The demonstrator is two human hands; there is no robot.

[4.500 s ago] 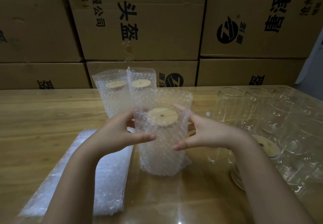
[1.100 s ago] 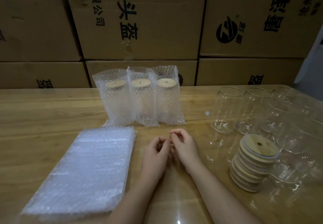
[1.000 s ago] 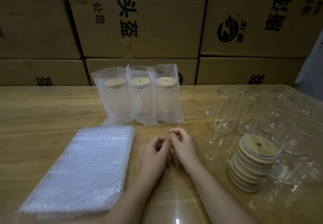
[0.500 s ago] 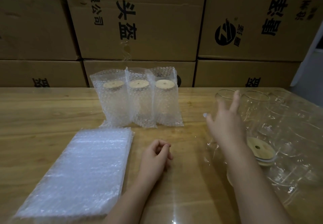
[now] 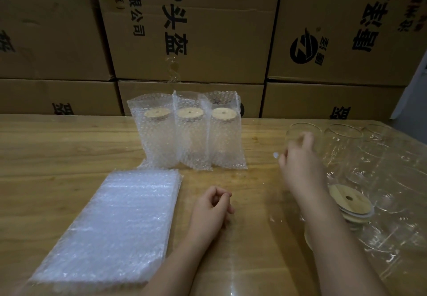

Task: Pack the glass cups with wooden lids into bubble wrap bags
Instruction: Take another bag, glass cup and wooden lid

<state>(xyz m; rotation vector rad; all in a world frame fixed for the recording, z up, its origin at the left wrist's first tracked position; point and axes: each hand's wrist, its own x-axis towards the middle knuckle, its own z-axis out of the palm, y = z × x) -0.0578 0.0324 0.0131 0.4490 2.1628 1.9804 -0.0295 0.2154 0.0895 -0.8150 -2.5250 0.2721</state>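
Reaching across the wooden table [image 5: 46, 157], the right hand [image 5: 300, 168] touches the nearest clear, lidless glass cup [image 5: 296, 131], fingers part-spread; blur hides any grip. The left hand [image 5: 212, 205] rests loosely curled and holds nothing.

Brown cardboard boxes [image 5: 208, 41] printed with black characters are stacked from ten to two o'clock behind the glossy wooden table [image 5: 57, 152].

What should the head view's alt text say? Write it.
A person's right hand reaches for an empty glass cup; the left hand rests loosely curled on the table. Three bagged, lidded cups stand behind a flat stack of bubble wrap bags.
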